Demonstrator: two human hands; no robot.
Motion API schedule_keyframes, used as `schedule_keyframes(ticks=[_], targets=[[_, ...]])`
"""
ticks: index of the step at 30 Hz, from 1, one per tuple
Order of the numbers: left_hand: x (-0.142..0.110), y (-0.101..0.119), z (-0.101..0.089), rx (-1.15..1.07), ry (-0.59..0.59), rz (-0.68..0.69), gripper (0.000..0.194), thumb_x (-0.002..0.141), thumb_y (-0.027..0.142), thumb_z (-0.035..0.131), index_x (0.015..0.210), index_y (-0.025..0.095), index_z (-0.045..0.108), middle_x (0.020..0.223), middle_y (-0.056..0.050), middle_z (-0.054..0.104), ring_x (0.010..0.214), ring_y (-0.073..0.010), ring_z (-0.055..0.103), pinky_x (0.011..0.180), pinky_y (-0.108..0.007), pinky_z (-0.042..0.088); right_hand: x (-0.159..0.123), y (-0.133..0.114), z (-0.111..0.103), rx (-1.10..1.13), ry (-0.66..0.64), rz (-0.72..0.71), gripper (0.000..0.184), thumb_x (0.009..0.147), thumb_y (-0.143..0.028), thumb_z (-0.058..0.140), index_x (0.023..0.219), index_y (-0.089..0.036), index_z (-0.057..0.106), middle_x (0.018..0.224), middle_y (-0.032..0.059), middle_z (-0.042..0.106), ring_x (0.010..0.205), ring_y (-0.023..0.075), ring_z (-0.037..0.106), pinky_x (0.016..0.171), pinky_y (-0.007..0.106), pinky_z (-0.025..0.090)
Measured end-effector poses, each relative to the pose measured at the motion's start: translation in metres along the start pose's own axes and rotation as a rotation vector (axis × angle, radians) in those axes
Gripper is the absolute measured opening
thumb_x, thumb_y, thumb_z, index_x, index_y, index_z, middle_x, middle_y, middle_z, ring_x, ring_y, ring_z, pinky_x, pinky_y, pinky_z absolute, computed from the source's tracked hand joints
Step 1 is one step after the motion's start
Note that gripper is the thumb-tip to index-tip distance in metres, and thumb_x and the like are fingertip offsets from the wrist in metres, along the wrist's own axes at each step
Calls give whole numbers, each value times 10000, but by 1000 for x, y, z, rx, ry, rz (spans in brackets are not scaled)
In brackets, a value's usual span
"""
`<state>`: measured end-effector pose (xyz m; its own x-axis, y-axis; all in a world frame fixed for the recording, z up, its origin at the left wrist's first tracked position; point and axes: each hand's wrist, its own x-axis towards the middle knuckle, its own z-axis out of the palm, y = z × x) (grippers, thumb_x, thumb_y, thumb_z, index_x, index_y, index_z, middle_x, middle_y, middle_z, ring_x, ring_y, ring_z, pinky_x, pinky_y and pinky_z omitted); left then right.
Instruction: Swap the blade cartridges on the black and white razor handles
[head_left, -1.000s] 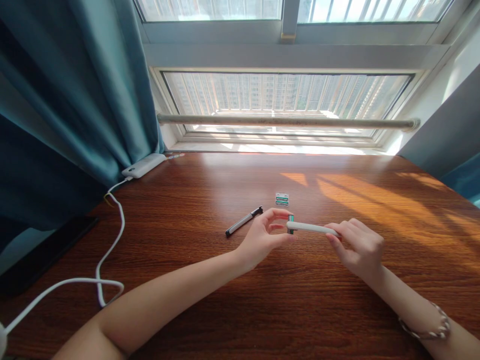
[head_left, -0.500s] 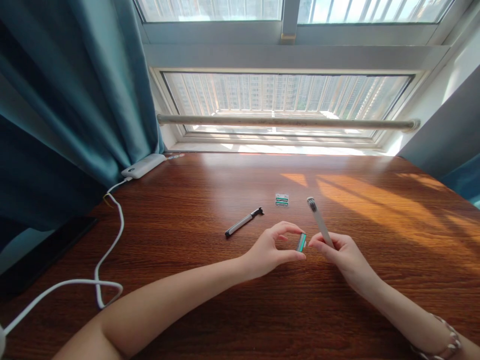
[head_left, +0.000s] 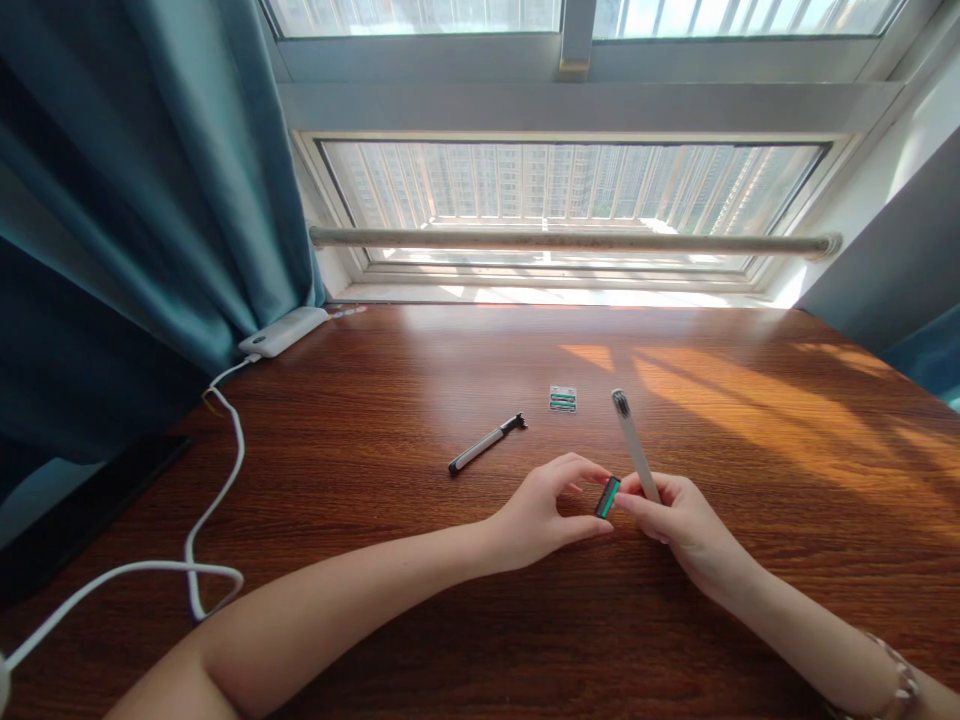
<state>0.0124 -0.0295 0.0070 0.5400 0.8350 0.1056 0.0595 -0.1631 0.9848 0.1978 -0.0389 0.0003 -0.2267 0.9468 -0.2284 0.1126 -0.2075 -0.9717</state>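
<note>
My left hand (head_left: 547, 510) pinches a small green and black razor blade cartridge (head_left: 607, 497) between thumb and forefinger, just above the wooden desk (head_left: 420, 560). My right hand (head_left: 679, 520) grips the lower end of a white razor handle (head_left: 632, 440), whose head end points up and away from me. The right fingertips touch the cartridge too. A second razor handle (head_left: 487, 443), grey with a black tip, lies on the desk to the upper left of my hands. A small pack of green cartridges (head_left: 563, 399) lies flat further back.
A white power bank (head_left: 283, 331) sits at the back left by the teal curtain (head_left: 135, 200), with a white cable (head_left: 202, 520) looping across the desk's left side. A dark flat object (head_left: 82, 510) lies at the left edge. The window sill runs along the far edge.
The cartridge came off the white handle. My right hand swung the handle from lying sideways to pointing away, and both hands dropped nearer to me.
</note>
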Motion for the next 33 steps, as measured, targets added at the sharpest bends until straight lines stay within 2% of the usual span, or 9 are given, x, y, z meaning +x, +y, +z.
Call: schedule_keyframes(ticks=[4, 8, 11, 18, 25, 29, 31, 33], targets=[[2, -3, 2, -265, -70, -183, 368, 656, 277, 695, 989, 158, 592, 940, -67, 608, 851, -173, 565, 806, -313, 440, -2, -1, -1, -84, 52, -90, 261, 669, -405, 653, 689, -146, 621, 590, -14, 543, 548, 104, 427, 524, 234, 311], [5, -3, 1, -569, -161, -344, 314, 754, 390, 585, 908, 120, 630, 888, -92, 620, 794, -161, 585, 769, -299, 447, -3, 0, -2, -83, 9, -93, 250, 702, -393, 633, 700, -144, 614, 593, -5, 564, 532, 101, 432, 506, 231, 306], [5, -3, 0, -715, -224, -394, 314, 785, 381, 552, 898, 99, 632, 884, -117, 619, 766, -153, 601, 755, -281, 446, -3, 0, -2, -50, -25, -71, 253, 711, -394, 628, 711, -143, 603, 575, -9, 551, 502, 91, 417, 472, 223, 291], [3, -5, -1, -783, -235, -402, 231, 754, 239, 613, 931, 92, 626, 853, -106, 623, 733, -127, 597, 747, -257, 448, -3, 0, -2, -56, -24, -98, 225, 714, -367, 638, 702, -144, 607, 578, -27, 520, 542, 85, 415, 521, 217, 311], [4, -6, -3, -819, -240, -454, 279, 733, 280, 633, 920, 74, 627, 851, -125, 626, 722, -145, 607, 713, -261, 455, -2, 2, -3, -54, -55, -115, 213, 731, -358, 634, 735, -147, 609, 611, -21, 517, 571, 85, 411, 541, 213, 309], [4, -6, -2, -827, -180, -444, 286, 692, 264, 673, 902, 74, 638, 804, -110, 628, 696, -137, 600, 716, -265, 452, -1, 6, -4, 17, -50, -138, 223, 761, -371, 603, 866, -175, 581, 602, -42, 452, 492, 58, 330, 461, 199, 255], [5, -6, -2, -826, -120, -433, 283, 675, 264, 688, 880, 74, 647, 806, -106, 632, 703, -134, 599, 730, -266, 449, 0, 8, -4, 68, -38, -158, 269, 819, -410, 510, 989, -204, 538, 576, -57, 389, 440, 53, 265, 413, 198, 204], [7, -6, -1, -814, -42, -408, 277, 661, 262, 700, 862, 77, 654, 808, -102, 639, 710, -131, 597, 746, -270, 443, 1, 8, -6, 22, 16, -201, 306, 875, -426, 389, 1060, -215, 512, 563, -54, 356, 432, 66, 271, 402, 205, 203]])
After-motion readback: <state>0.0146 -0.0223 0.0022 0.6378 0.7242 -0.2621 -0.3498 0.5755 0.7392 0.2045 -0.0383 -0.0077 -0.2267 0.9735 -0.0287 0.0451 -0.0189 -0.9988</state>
